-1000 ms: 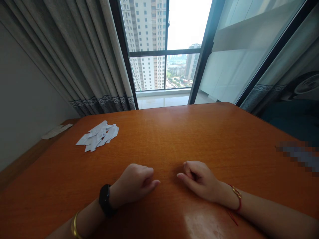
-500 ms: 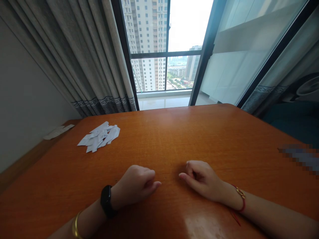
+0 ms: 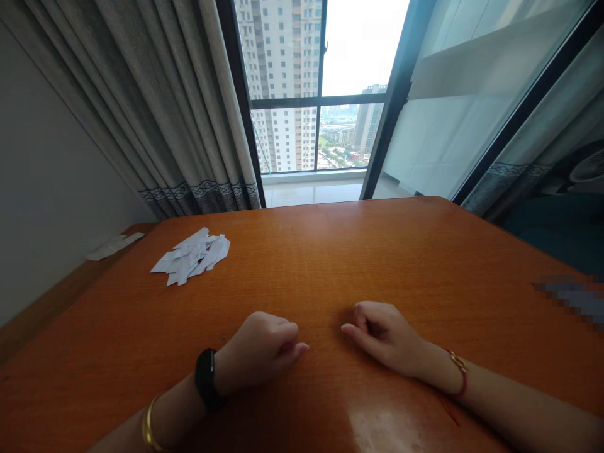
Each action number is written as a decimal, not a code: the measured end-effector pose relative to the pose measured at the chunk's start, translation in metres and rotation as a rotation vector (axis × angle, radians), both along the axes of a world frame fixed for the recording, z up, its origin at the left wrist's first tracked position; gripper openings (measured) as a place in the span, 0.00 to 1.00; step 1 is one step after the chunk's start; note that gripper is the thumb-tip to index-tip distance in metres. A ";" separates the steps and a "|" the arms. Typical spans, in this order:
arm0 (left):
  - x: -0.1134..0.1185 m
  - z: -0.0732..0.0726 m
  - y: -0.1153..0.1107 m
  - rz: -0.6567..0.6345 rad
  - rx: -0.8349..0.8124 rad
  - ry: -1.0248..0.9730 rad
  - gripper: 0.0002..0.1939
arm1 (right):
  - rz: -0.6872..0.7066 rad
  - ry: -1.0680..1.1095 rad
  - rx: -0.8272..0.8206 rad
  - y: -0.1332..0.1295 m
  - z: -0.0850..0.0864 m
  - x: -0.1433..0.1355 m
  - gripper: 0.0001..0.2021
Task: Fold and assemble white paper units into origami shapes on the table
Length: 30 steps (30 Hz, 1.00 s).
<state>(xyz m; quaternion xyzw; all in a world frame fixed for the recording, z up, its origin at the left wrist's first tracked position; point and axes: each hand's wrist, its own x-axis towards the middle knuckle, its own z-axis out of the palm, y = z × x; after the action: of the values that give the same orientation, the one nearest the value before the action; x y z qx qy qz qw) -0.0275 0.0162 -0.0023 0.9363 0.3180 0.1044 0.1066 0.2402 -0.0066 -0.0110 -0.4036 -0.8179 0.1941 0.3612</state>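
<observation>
My left hand rests on the orange-brown wooden table with its fingers curled into a loose fist, thumb pointing right. Across a short gap, my right hand lies on the wood too, its fingers folded in and the thumb toward the left hand. Nothing shows in either hand. Beyond the left hand, at the table's far left, sits a pile of torn white paper pieces. A black wristband and a gold bangle are on my left arm; a red cord bracelet circles my right wrist.
More pale paper lies on a ledge by the left wall. A blurred-out object is at the right table edge. Behind the table hang grey curtains beside a glass door, and a fan stands at right.
The whole view has shifted very slightly, so things appear a little farther right. Both hands keep their closed pose and place on the table.
</observation>
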 end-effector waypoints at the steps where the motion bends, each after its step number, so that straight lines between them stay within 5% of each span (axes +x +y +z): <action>1: 0.000 0.000 0.000 -0.002 -0.005 -0.001 0.16 | -0.001 0.002 0.002 0.000 -0.001 0.000 0.19; 30: -0.001 -0.004 0.001 0.018 -0.009 -0.023 0.15 | -0.024 0.012 -0.065 0.004 -0.004 0.000 0.19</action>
<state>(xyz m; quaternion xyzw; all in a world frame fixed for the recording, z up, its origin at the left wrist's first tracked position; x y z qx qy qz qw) -0.0284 0.0170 -0.0067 0.9316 0.3259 0.1145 0.1133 0.2399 -0.0025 -0.0151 -0.4238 -0.8041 0.2187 0.3551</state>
